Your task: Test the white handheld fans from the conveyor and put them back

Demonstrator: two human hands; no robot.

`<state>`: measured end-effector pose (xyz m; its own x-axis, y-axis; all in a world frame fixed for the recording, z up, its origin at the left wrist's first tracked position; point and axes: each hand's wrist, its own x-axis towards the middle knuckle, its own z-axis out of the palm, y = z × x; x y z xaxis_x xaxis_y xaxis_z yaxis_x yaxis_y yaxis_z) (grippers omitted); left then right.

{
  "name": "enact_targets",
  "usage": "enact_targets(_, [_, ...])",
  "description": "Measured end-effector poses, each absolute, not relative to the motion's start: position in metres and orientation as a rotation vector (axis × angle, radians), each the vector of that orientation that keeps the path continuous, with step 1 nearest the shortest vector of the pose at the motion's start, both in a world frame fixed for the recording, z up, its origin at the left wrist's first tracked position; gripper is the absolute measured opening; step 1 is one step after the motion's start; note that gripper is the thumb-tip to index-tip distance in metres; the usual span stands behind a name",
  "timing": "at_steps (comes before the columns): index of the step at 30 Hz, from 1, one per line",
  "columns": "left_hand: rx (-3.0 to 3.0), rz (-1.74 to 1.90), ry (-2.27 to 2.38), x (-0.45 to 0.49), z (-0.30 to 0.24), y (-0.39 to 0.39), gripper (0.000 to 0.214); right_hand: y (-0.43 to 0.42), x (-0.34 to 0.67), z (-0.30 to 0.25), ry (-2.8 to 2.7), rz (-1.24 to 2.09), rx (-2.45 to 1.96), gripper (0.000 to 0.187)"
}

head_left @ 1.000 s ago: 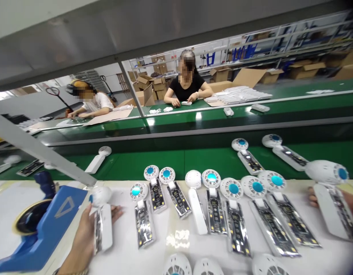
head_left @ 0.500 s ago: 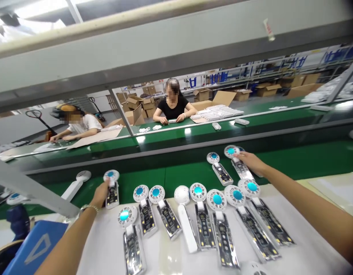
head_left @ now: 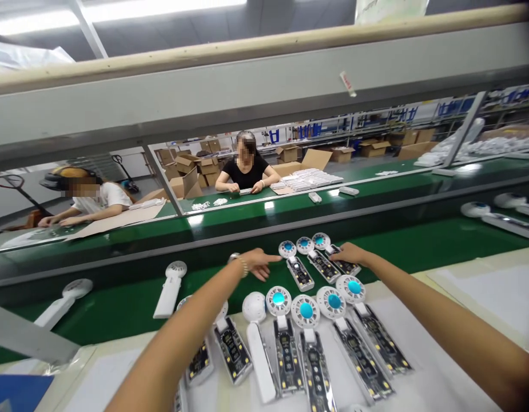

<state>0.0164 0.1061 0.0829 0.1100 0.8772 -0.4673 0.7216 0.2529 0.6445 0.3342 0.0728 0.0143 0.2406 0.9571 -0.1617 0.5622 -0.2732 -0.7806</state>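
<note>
While the left hand (head_left: 256, 264) hangs over the green belt (head_left: 418, 243) with its grip spread and holding nothing, the right hand (head_left: 353, 255) reaches the right fan (head_left: 349, 267) in a close bunch of three small handheld fans. That grip is on the top of the handle, just under the round head. I cannot tell if it is pinching the fan or only resting on it. The middle fan (head_left: 319, 260) lies right beside it, and the left fan (head_left: 295, 266) is nearest to the left hand. One finger points at its head, but I cannot tell if they touch. More fans (head_left: 306, 311) lie in a row on the white table (head_left: 234, 397), most with dark circuit boards facing up.

I think the right fan could bump the middle one, because they lie so close. The pointing finger could poke the left fan and turn it. The left arm (head_left: 174, 337) passes over some fans on the table, so a low swing might knock them. If the belt ran, the three fans could slide away from the hands.

A little sticker (head_left: 347, 83) with red marks is on the grey beam (head_left: 247, 91), but its words are too small to read. I can read no brand name on the fans, and any marks on the boards are too tiny.
</note>
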Motion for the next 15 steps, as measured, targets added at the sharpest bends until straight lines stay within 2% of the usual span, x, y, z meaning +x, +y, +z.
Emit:
enact_targets(3, [1.443, 0.167, 1.581, 0.087, 0.056, 0.093, 0.037, 0.072, 0.324, 0.013, -1.324, 0.922, -1.875, 0.032])
enact_targets(6, [1.394, 0.245, 1.559, 0.108, 0.046, 0.089, 0.032, 0.059, 0.326, 0.016, -1.203, 1.021, -1.766, 0.024])
enact_targets(12, [1.19, 0.549, 1.321, 0.048, 0.079, 0.086, 0.034, 0.013, 0.357, 0.02, -0.923, 1.132, -1.507, 0.012])
enact_targets(15, [1.108, 0.764, 1.221, -0.014, 0.107, 0.065, 0.022, -0.012, 0.377, 0.011, -0.713, 1.226, -1.304, 0.02])
